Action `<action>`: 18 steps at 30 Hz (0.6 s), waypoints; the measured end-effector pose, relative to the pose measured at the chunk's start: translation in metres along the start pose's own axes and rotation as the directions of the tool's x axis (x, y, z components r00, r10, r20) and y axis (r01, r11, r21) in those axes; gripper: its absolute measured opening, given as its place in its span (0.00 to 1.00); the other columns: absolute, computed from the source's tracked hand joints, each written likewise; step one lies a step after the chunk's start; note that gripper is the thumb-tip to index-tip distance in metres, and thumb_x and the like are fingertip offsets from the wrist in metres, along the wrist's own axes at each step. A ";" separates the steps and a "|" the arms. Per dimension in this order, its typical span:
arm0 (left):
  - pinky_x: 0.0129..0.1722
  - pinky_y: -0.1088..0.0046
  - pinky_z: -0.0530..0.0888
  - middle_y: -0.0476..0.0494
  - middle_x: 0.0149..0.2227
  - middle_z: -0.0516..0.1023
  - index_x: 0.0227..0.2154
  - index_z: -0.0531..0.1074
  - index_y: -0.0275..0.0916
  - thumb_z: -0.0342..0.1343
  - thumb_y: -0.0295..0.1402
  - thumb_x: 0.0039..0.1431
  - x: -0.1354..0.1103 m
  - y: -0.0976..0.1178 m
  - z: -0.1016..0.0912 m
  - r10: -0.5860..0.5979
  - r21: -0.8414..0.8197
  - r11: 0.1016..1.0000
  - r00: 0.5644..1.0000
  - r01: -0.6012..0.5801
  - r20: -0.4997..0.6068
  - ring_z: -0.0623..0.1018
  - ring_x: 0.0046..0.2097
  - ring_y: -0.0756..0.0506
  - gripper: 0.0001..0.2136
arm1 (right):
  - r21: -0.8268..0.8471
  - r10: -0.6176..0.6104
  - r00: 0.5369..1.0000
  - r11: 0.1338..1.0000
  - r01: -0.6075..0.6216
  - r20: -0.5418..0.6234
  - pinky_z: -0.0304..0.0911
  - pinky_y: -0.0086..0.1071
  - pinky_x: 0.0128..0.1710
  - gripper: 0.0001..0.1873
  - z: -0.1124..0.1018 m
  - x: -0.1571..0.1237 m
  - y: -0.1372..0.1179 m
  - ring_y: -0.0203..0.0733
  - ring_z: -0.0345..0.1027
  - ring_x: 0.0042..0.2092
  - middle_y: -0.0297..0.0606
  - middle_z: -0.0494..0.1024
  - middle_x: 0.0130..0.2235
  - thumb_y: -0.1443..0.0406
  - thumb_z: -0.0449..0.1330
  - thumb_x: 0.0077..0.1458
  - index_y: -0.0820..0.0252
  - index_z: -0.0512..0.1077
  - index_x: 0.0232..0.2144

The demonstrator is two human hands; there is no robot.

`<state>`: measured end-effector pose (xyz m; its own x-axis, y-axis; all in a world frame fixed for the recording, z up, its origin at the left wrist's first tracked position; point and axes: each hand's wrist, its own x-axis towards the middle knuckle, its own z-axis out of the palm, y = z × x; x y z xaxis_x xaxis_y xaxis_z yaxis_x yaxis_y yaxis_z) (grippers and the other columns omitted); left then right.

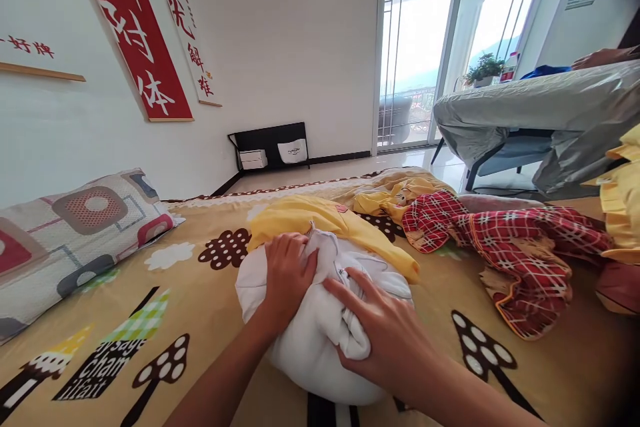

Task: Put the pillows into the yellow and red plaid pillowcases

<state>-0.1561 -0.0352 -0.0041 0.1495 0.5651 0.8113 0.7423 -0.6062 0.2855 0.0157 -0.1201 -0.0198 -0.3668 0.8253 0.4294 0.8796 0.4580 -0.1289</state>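
A white garment lies bunched in a rounded heap on the patterned bedsheet in front of me. My left hand presses down on its top, fingers curled into the cloth. My right hand lies on the garment's right side, fingers pinched round a fold of the white fabric. A yellow garment lies just behind the white one, partly under it.
A red checked garment is spread at the right, with more yellow clothes behind it. A patterned pillow lies at the left. An ironing board stands at the right, with another person's hand on it. Glass doors are beyond.
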 end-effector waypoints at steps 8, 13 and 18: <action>0.53 0.64 0.66 0.41 0.48 0.74 0.42 0.72 0.37 0.45 0.26 0.62 0.035 0.000 -0.008 0.184 0.106 0.955 0.835 -0.277 0.518 0.70 0.52 0.43 0.12 | -0.057 -0.164 0.981 0.986 0.159 -0.099 0.67 0.41 0.33 0.35 0.013 -0.008 0.007 0.55 0.72 0.40 0.52 0.70 0.52 0.56 0.60 0.41 0.60 0.64 0.54; 0.56 0.62 0.61 0.45 0.55 0.70 0.49 0.69 0.41 0.47 0.23 0.58 0.053 -0.003 0.002 0.171 0.160 0.942 0.834 -0.294 0.525 0.66 0.57 0.44 0.17 | 0.015 -0.188 0.978 0.982 0.191 -0.094 0.65 0.38 0.33 0.32 0.018 -0.007 0.013 0.51 0.72 0.39 0.50 0.73 0.48 0.57 0.59 0.43 0.61 0.63 0.51; 0.47 0.58 0.63 0.38 0.48 0.75 0.43 0.71 0.37 0.45 0.25 0.61 0.060 -0.010 0.015 0.171 0.422 0.773 0.797 -0.473 0.580 0.71 0.50 0.40 0.13 | 0.196 -0.184 0.982 0.962 0.189 -0.045 0.63 0.36 0.35 0.25 0.008 0.010 0.019 0.48 0.71 0.40 0.42 0.74 0.42 0.58 0.58 0.46 0.58 0.63 0.48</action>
<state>-0.1446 0.0134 0.0337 0.6246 0.6711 0.3993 0.7790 -0.5000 -0.3782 0.0260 -0.1010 -0.0255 -0.5080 0.7113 0.4858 0.7176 0.6614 -0.2181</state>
